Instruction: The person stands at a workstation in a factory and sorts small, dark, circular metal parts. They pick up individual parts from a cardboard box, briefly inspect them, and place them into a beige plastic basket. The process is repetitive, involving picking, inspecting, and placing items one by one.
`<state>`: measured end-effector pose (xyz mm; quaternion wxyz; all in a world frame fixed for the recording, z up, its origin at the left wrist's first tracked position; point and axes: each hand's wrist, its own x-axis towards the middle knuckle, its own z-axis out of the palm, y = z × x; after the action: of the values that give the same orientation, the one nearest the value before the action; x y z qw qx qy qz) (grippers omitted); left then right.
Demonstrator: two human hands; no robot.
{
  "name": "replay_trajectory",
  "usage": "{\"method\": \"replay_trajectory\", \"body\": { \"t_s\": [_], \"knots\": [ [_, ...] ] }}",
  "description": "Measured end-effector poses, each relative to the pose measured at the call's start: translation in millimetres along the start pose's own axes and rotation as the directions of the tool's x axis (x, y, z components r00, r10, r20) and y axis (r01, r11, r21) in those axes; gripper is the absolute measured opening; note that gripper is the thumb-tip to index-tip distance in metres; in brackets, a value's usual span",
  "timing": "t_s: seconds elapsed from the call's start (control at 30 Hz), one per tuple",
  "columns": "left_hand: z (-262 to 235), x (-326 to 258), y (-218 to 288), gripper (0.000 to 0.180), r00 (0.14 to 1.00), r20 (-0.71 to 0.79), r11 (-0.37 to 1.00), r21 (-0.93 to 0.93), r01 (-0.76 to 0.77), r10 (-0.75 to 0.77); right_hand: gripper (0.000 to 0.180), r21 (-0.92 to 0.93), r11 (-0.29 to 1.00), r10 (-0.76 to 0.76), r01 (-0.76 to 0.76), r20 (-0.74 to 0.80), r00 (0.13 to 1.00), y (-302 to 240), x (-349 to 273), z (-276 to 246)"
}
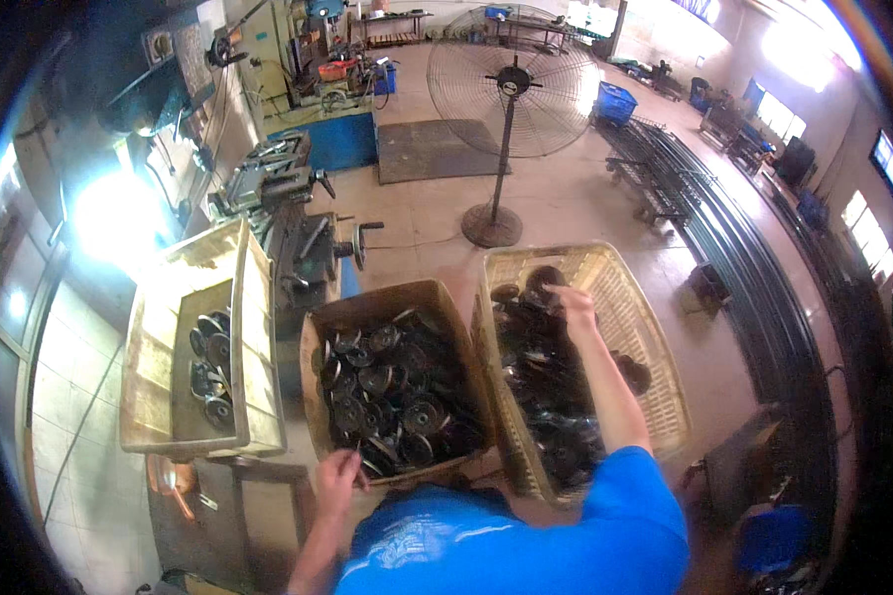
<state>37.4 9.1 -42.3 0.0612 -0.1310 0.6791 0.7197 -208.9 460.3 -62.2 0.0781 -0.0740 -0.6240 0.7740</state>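
My right hand reaches into the far part of the cream plastic basket on the right. Its fingers are closed at the edge of a dark round disc, which stands tilted above the other dark parts there. By the near left corner of the brown box in the middle is my left hand, its fingers pinched together; what they hold, if anything, is too small to make out. Many dark wheel-like discs with centre holes lie heaped in that box.
A cream crate at the left holds several similar discs. Beyond the box stands a machine with crank handles. A large pedestal fan stands ahead, and long dark bars lie along the right. An orange-handled pan-like item is at lower left.
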Motion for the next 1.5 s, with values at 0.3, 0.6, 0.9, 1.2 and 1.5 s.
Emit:
{"method": "replay_trajectory", "body": {
  "t_s": [0.3,0.6,0.9,1.2,1.5],
  "knots": [
    [71.6,59.3,79.6,0.013,0.83,0.222,0.827,0.135,-0.545,0.511,0.055,-0.027,0.997,-0.043,0.065,0.5,0.865,-70.2,-170.6,184.9],
    [22.0,55.9,60.0,0.01,0.713,-0.117,0.691,0.397,-0.604,0.691,0.049,-0.328,0.853,-0.187,0.406,0.534,0.824,-9.8,-217.0,238.9],
    [4.4,59.7,65.4,0.005,0.625,0.012,0.549,0.464,-0.695,0.78,0.045,-0.303,0.953,0.2,-0.012,0.598,0.776,1.9,-215.1,248.9],
    [-7.7,40.5,71.5,0.007,0.767,0.068,0.609,0.565,-0.556,0.637,0.054,-0.238,0.917,0.398,-0.322,0.616,0.68,6.9,-228.6,236.8],
    [11.8,21.1,43.1,0.014,0.874,0.135,0.629,0.644,-0.436,0.467,0.044,-0.287,0.929,0.365,-0.234,0.605,0.707,12.5,-239.3,226.8]
  ]
}}
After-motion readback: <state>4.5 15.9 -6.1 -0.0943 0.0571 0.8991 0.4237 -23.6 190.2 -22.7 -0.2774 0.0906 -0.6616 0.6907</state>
